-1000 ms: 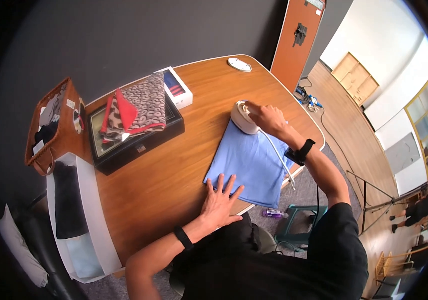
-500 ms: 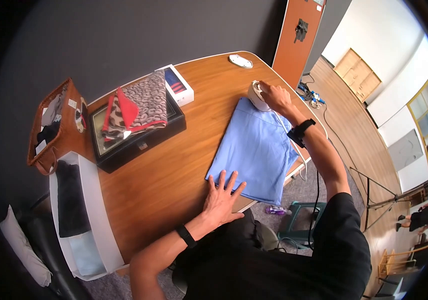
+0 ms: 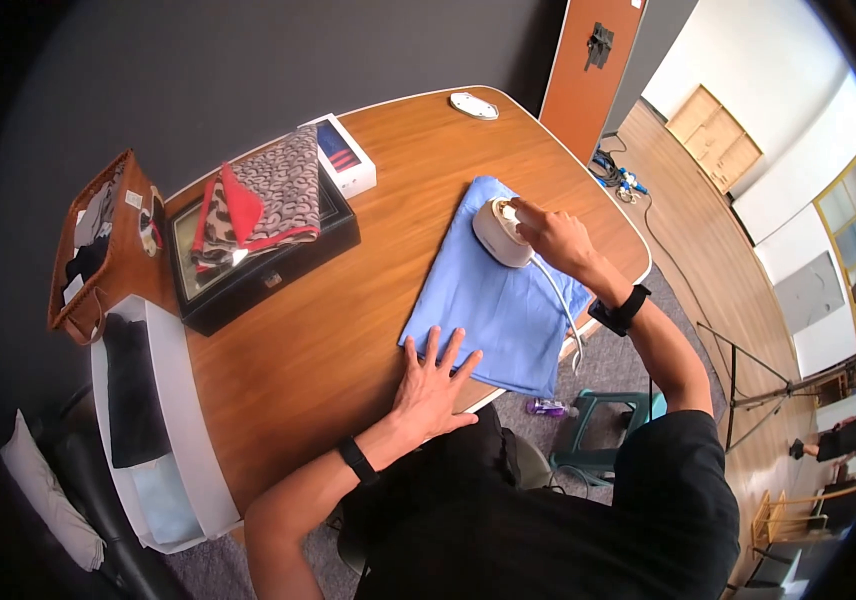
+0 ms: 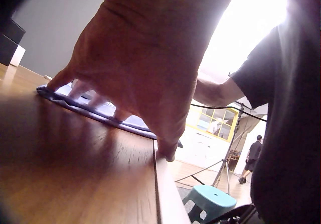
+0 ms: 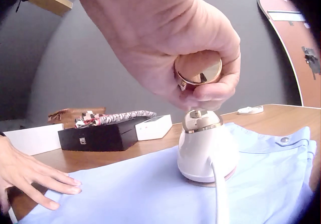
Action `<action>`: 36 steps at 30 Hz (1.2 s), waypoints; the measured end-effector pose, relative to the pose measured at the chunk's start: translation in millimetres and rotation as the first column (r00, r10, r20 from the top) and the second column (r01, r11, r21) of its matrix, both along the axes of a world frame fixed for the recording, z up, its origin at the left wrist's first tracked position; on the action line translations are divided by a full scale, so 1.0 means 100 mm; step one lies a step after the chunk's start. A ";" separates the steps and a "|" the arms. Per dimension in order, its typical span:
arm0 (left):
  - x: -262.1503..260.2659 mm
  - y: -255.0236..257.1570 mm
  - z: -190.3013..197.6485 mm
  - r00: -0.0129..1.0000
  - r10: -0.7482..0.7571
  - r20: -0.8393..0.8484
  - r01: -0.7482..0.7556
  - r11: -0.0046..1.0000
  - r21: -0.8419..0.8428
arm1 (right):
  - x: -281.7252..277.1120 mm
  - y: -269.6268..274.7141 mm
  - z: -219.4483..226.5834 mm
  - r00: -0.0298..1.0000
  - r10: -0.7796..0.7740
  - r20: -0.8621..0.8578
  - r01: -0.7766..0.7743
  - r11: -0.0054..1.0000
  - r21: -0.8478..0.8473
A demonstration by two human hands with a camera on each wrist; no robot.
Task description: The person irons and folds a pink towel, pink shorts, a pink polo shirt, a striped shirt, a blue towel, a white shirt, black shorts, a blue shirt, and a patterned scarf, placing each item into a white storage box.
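Observation:
A folded light-blue garment (image 3: 488,325) lies flat along the table's right side, with a metal snap (image 5: 285,140) near its far end. On its upper part stands a small white iron (image 3: 494,236) with a gold-coloured handle (image 5: 198,68). My right hand (image 3: 560,240) grips that handle, fingers curled round it in the right wrist view. The iron's soleplate is down on the cloth. My left hand (image 3: 431,392) is spread out, fingertips on the garment's near edge and thumb by the table edge.
A white cord (image 3: 560,300) trails from the iron over the table's right edge. At left are a black box (image 3: 278,275) with a patterned cloth (image 3: 283,190), a white box (image 3: 353,160), a brown basket (image 3: 118,240) and a white tray (image 3: 183,400). A white iron rest-like plate (image 3: 474,106) lies far back.
My right hand moved the iron to the garment's far end, then drew it back toward me over the cloth. My left hand stays spread at the near edge.

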State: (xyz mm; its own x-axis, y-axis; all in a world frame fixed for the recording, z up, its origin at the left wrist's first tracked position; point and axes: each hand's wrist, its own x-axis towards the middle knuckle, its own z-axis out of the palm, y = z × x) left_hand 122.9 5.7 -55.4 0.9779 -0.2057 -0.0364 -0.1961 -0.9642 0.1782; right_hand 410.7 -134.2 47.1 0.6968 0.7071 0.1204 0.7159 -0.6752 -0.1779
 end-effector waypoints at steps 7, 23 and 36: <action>-0.01 0.00 -0.01 1.000 0.003 0.016 -0.003 1.000 0.005 | -0.10 0.05 0.00 0.996 0.078 0.040 -0.076 0.995 -0.058; -0.07 -0.02 -0.04 0.999 0.013 0.044 -0.012 1.000 -0.009 | -0.55 -0.87 0.37 0.975 0.040 -0.220 -0.058 0.995 -0.077; -0.07 -0.04 -0.07 0.996 0.016 0.088 -0.018 1.000 0.020 | -0.80 -1.08 0.33 0.996 0.087 0.015 -0.088 0.987 0.133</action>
State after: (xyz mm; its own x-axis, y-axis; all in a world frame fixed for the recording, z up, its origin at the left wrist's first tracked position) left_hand 116.2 2.0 -62.6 0.9808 -0.1893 0.0462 -0.1940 -0.9708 0.1413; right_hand 330.5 -242.7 79.6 0.6312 0.7426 0.2238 0.7734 -0.5804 -0.2550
